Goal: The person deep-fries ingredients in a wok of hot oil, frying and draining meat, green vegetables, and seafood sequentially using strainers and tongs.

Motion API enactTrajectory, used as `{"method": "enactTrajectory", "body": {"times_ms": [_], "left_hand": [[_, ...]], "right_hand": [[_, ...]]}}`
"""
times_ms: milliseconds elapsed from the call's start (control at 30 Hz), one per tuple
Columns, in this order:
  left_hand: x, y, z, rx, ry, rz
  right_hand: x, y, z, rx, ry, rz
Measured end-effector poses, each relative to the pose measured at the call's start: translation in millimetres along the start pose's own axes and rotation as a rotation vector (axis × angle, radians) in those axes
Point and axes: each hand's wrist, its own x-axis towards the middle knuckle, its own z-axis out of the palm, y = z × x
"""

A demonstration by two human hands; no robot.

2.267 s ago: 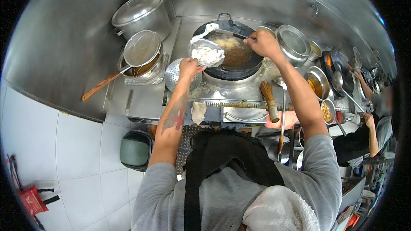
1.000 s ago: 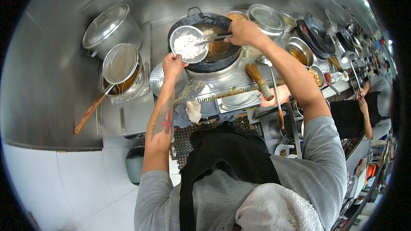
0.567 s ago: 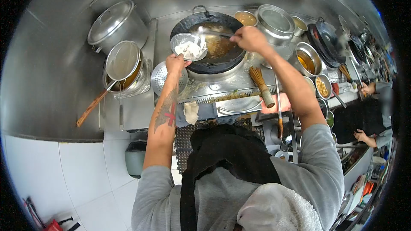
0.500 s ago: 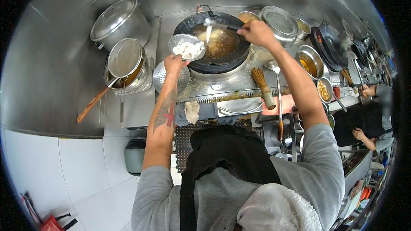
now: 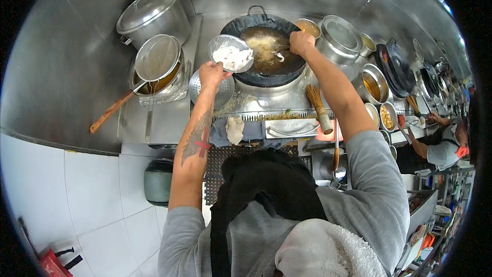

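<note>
My left hand (image 5: 212, 75) grips a bowl (image 5: 217, 44) of white, wet-looking coated pieces (image 5: 233, 58), tilted at the left rim of a black wok (image 5: 279, 22). Brown oil (image 5: 254, 65) in the wok bubbles with pale foam, and a white piece (image 5: 279, 57) lies at its surface. Over the wok's right side, my right hand (image 5: 301, 42) is closed on a thin utensil, mostly hidden now; its exact kind is unclear. Below the bowl is a perforated metal skimmer (image 5: 224, 94).
Left, a strainer (image 5: 158, 57) rests over a pot near a lidded pot (image 5: 154, 15). A bamboo brush (image 5: 318, 107) and ladle (image 5: 336, 160) lie right of the wok. Further right stand a lidded container (image 5: 341, 36), a pot of orange liquid (image 5: 371, 84) and a co-worker (image 5: 441, 149).
My right hand has lowered to the wok's right side. A white piece held above the wok earlier is no longer in the air; one now lies in the oil. The head view has shifted slightly.
</note>
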Motion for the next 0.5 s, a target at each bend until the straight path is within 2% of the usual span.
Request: {"method": "enactTrajectory", "body": {"times_ms": [233, 300, 367, 400, 467, 500], "left_hand": [[-5, -2, -14, -0.030, -0.041, 0.003], [-7, -1, -15, -0.004, -0.069, -0.010], [-7, 1, -14, 0.027, -0.099, -0.020], [-8, 2, -13, 0.062, -0.119, -0.027], [-1, -5, -13, 0.046, -0.136, -0.029], [0, -9, -13, 0.029, -0.149, -0.034]], "right_hand": [[-12, 17, -8, 0.044, 0.010, 0.062], [-18, 20, -5, 0.077, 0.031, 0.145], [-4, 34, 18, 0.099, -0.007, -0.015], [-6, 37, 22, 0.099, -0.009, -0.007], [-17, 29, 15, 0.139, -0.238, -0.054], [-22, 22, 15, 0.144, -0.241, -0.046]]}}
